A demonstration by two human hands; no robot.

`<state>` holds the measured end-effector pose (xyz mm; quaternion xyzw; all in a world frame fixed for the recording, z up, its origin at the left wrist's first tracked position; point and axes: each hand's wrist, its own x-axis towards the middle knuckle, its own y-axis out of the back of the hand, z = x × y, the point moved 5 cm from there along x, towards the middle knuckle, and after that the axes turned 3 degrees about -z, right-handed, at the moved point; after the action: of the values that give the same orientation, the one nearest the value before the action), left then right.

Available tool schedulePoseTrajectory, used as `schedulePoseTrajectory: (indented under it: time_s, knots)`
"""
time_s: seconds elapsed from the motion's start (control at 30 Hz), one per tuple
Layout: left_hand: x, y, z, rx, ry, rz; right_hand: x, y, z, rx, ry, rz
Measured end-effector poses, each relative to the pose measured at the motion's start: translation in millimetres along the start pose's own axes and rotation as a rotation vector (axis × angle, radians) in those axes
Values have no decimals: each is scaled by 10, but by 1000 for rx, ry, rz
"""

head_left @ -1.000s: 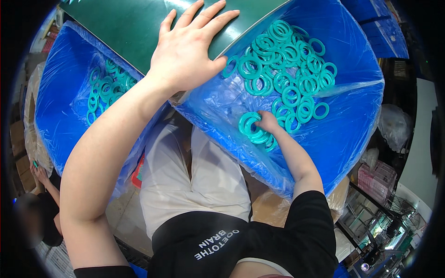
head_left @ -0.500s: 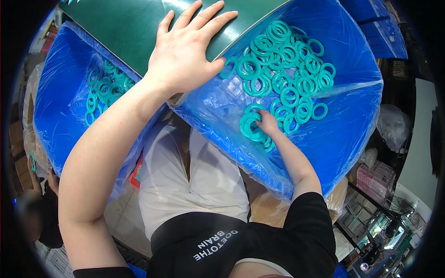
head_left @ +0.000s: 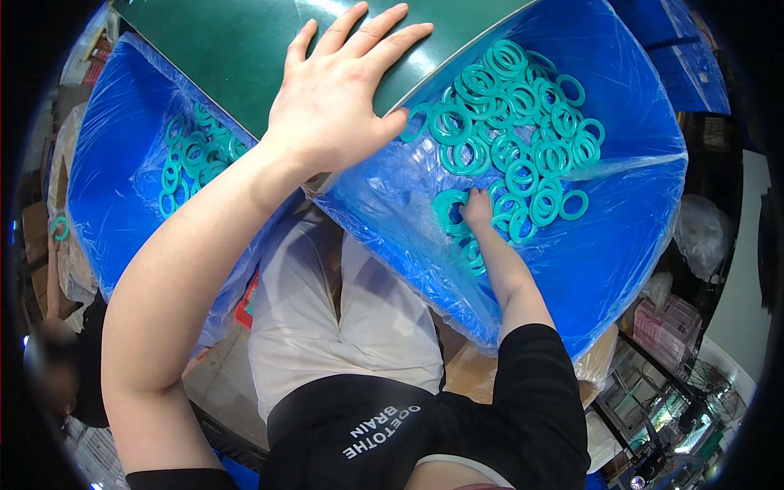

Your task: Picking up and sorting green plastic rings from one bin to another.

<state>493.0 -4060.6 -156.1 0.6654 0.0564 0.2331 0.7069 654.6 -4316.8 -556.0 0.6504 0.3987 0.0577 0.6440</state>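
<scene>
My left hand (head_left: 335, 106) lies flat with fingers spread on a dark green board (head_left: 220, 57), holding nothing. Deep in the right-hand blue bin (head_left: 604, 245), lined with clear plastic, my right hand (head_left: 478, 209) is closed at the edge of a few teal rings (head_left: 442, 211) bunched together. Its fingertips are partly hidden by the hand itself. Beyond it many loose teal rings (head_left: 523, 171) are heaped over the bin's bottom and far side.
A second plastic-lined blue bin (head_left: 106, 180) stands at the left, with more teal rings (head_left: 194, 153) inside. At the far left another person's hand (head_left: 54, 243) holds up one ring. Wire racks (head_left: 678, 400) and a clear plastic bag (head_left: 702, 229) are at the right.
My right hand has shifted a little away from me with the bunched rings, now more upright. My left hand stays on the board. The other person's ring has risen. The view has shifted slightly.
</scene>
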Motion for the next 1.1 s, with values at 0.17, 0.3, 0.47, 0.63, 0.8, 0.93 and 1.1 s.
schedulePoseTrajectory:
  time_s: [0.17, 0.3, 0.47, 0.63, 0.8, 0.93, 1.1]
  knots:
    - [3, 15, -3, -6, 14, -8, 15, -96, -86, 38, 7, 9]
    - [-11, -38, -106, -68, 34, -8, -3, 41, -187, -4, 51, 90]
    - [-15, -7, -106, -68, 37, -2, 340, 383, -66, 252, 175, 216]
    - [-8, -17, -101, -81, 40, -3, 895, 446, 5, 219, -135, 311]
    - [19, -53, -57, -119, 32, -3, 985, 260, 2, 394, -211, 247]
    - [-32, -4, -117, -104, 54, -12, 597, 590, -642, 421, 32, 165]
    - [-20, -11, -120, -100, 51, -14, 382, 949, -729, 237, 415, 187]
